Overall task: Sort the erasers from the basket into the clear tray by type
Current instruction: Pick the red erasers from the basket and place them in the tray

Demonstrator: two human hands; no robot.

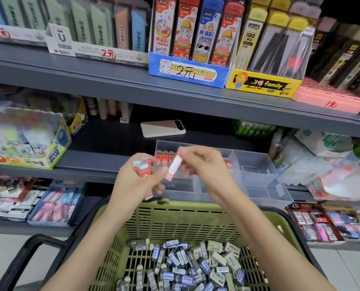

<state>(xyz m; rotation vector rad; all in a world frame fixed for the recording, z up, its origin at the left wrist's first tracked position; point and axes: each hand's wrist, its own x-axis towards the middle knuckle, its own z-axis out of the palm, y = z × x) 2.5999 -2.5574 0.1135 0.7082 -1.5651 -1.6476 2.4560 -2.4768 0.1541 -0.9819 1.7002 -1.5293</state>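
A green plastic basket (187, 215) sits low in the head view, with several blue, grey and cream erasers (193, 265) on its floor. Behind it on the shelf stands the clear tray (258, 177), divided into compartments. A row of red erasers (164, 156) stands in its far-left compartment. My left hand (137, 181) grips a bunch of red-and-white erasers (142, 166) above the basket's far rim. My right hand (204, 162) pinches one red-and-white eraser (173, 166) next to the left hand, in front of the tray.
A phone (163, 128) lies on the dark shelf behind the tray. A glue box (27, 141) stands at the left, loose packets (326, 171) at the right. Boxes of erasers (57, 204) line the lower shelf. The basket's black handle (27, 255) hangs at lower left.
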